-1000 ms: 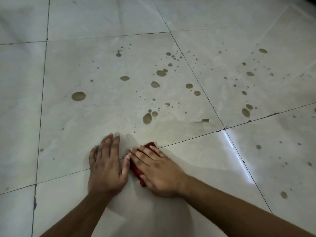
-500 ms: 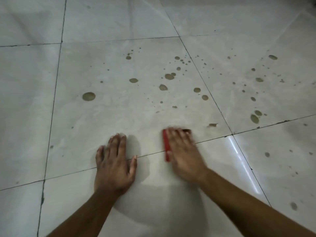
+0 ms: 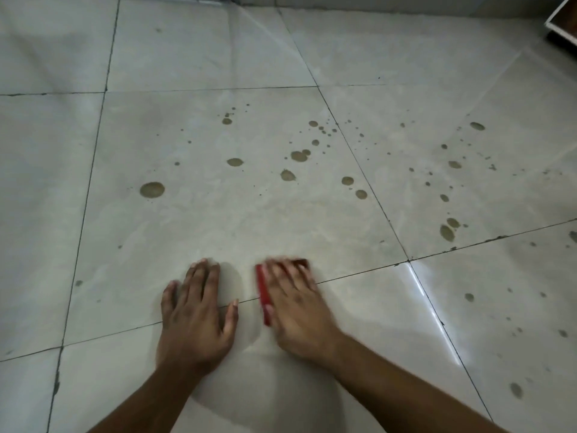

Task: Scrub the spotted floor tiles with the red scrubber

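Nearest to me, both my forearms reach forward over a pale, glossy floor tile (image 3: 359,310) that carries a bright reflected streak along its right grout line.

My left hand (image 3: 195,314) lies palm down on the floor, fingers straight and slightly spread, thumb out to the right. It holds nothing. It straddles the grout line (image 3: 131,329) that runs across in front of me.

My right hand (image 3: 296,304) lies just beside it, a small gap apart, and presses down on the red scrubber (image 3: 263,295). The hand covers most of the scrubber; only a red strip along its left edge and a dark corner beyond the fingertips show. The fingers lie over the top and are blurred, so I cannot tell how far they curl around it. The scrubber sits on the same grout line, at the near edge of the spotted tile (image 3: 218,214).

Beyond the hands, that tile shows a dull, streaked patch, then brown spots farther out: one large round spot (image 3: 152,190) to the left and a cluster (image 3: 299,155) toward the centre right. The neighbouring tile on the right (image 3: 487,189) is also spotted, with a pair of larger marks (image 3: 447,232) near its near edge. More small spots lie on the tile at my near right.

At the far right corner, a white-edged object (image 3: 562,21) is partly in view.
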